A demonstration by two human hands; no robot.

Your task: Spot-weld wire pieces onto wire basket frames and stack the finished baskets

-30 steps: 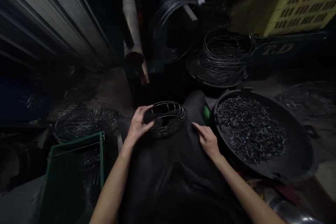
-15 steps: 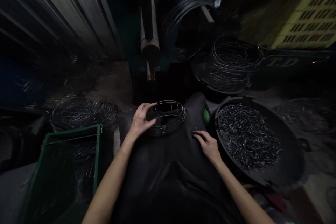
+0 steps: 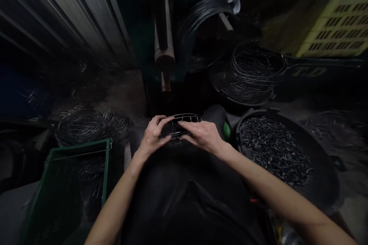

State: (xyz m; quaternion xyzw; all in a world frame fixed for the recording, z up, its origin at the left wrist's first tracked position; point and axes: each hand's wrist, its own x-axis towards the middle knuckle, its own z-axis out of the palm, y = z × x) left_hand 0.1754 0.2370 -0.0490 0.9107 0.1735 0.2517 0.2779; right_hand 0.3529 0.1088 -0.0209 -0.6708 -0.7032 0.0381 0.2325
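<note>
At the wire frame over the dark-clad lap, the left hand is half curled, thumb and fingers spread apart with the frame's side held between them, while the right hand bends loosely across its right part; from where I stand I cannot tell whether it pinches anything. I'd want a firm left hold and a light right touch, lest the thin wire bend.
</note>
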